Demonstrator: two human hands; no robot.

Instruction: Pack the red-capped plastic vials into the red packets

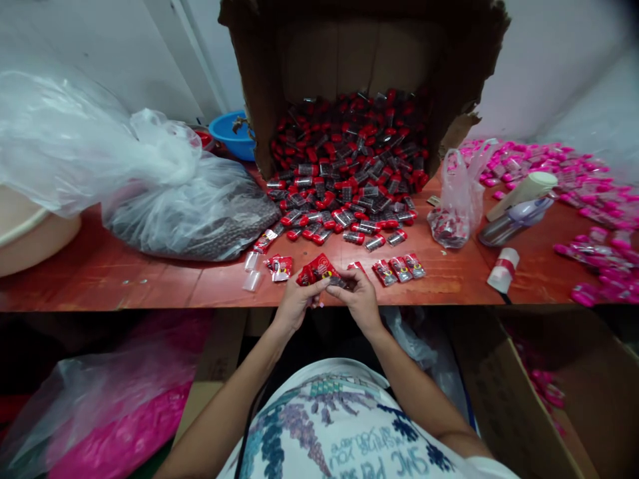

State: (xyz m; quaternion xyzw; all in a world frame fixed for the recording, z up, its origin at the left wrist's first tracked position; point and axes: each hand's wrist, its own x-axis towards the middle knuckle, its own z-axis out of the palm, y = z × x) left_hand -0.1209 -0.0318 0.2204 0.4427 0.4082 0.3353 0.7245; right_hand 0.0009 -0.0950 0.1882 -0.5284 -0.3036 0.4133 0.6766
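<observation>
Near the table's front edge, my left hand and my right hand pinch a red printed plastic packet between them. The thumbs lie on its lower edge, and the fingers are partly hidden behind it. Left of the hands lie another red packet and two clear plastic tubes. To the right, three filled red packets lie in a row. Just behind my right hand the edge of one more red piece shows. Beyond the hands spread many small clear containers with red caps.
A torn cardboard box lies on its side, spilling the red-capped containers onto the red table. At left are a large clear bag of dark pieces and a beige basin. Bottles and pink pieces stand right.
</observation>
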